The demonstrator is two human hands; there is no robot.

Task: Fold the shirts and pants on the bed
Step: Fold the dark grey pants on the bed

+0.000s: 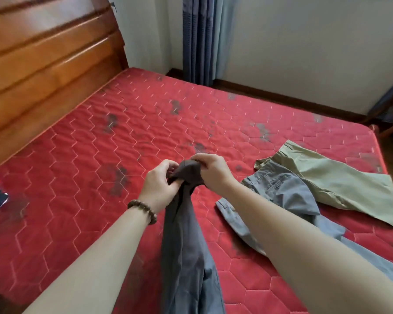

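Nothing is seen folded yet. A dark grey garment (186, 234), perhaps pants, is held bunched above the bed (89, 155), its top pinched by the left hand (161, 184) and gripped by the right hand (211, 171). At 3 o'clock a grey-blue garment (281, 191) and a khaki garment (340, 180) lie overlapping, unfolded. At 10 o'clock a wooden headboard (43, 64) is seen, at 12 o'clock curtains (200, 37)

Bare forearms, brown beaded bracelet (142, 211) on left wrist.

light: soft, even daylight | shadows: faint | blur: headboard (43, 64) smeared | edges: wide-angle bowing
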